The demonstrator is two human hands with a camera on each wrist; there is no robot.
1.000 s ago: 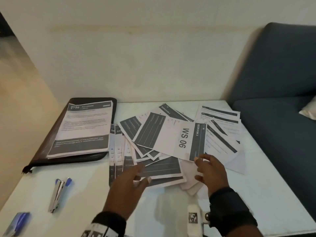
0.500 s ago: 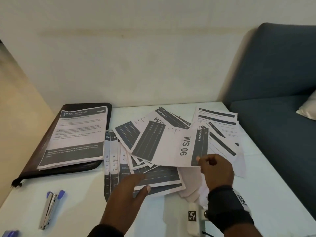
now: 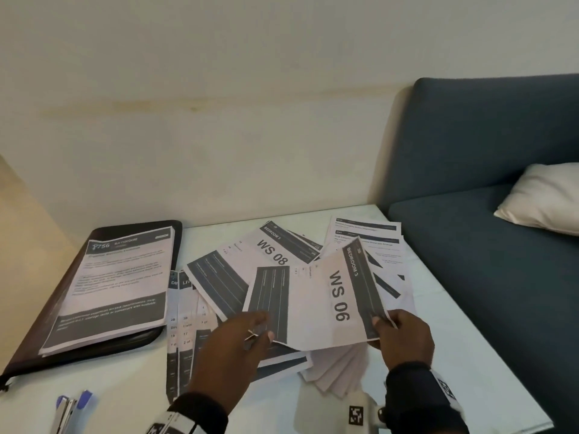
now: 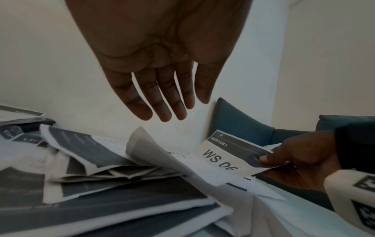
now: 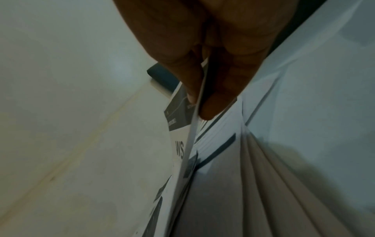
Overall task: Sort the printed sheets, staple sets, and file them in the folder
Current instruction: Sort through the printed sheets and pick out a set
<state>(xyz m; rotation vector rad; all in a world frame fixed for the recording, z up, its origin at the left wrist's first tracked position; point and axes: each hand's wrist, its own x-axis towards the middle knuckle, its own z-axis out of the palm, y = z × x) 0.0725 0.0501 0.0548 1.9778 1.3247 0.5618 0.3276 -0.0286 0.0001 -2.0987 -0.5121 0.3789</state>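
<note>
Above the heap of loose sheets (image 3: 219, 286) on the white table (image 3: 488, 364), the right hand (image 3: 404, 336) pinched a corner of the "WS 06" sheet (image 3: 326, 302) between thumb and fingers, lifting it off the pile. The left hand (image 3: 232, 346) hovered beside it with fingers straight and spread, gripping nothing. The dark folder (image 3: 147, 336) lay at the table's left under a stacked set (image 3: 116, 286), with the stapler (image 3: 70, 408) near the front edge.

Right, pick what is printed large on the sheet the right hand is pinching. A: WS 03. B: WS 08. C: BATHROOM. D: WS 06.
D: the right hand pinches the corner of the lifted sheet, whose large print reads WS 06 in both the head and left wrist views.
</note>
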